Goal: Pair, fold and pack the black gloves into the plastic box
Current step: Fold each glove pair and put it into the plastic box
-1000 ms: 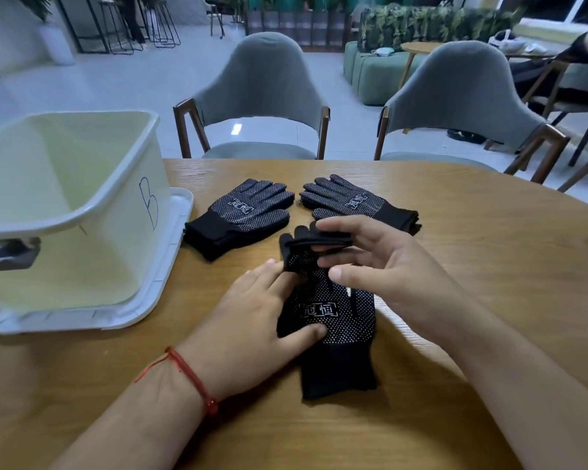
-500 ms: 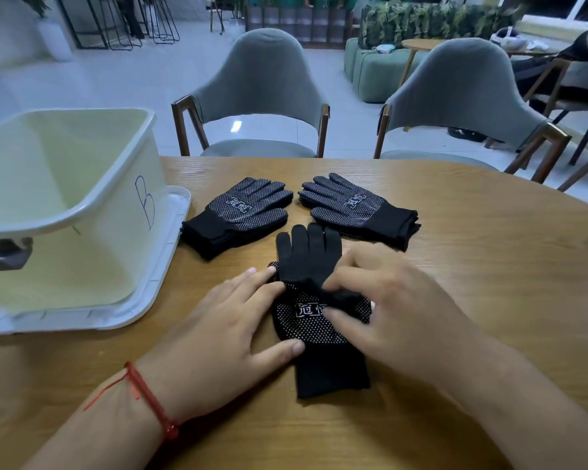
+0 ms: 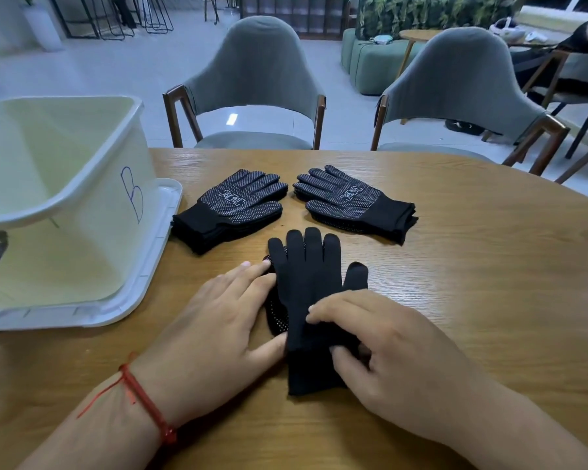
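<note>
A pair of black gloves [image 3: 308,286] lies stacked on the wooden table [image 3: 472,266] in front of me, plain side up, fingers pointing away. A dotted glove shows underneath at its left edge. My left hand [image 3: 214,334] rests flat against the pair's left side, fingers straight. My right hand [image 3: 384,351] has its fingers curled on the cuff end, pinching the fabric. Two stacks of dotted black gloves lie behind: the left stack [image 3: 231,208] and the right stack [image 3: 353,201]. The pale plastic box [image 3: 58,198], marked "B", stands at the left.
The box sits on its white lid [image 3: 143,286] near the table's left edge. Two grey chairs [image 3: 255,83] stand behind the far edge of the table. A person's arm shows at the top right corner.
The top glove, held folded by my right hand a second ago, now lies spread flat over the dotted one. My right hand has slid down toward the cuff. My left hand stayed alongside.
</note>
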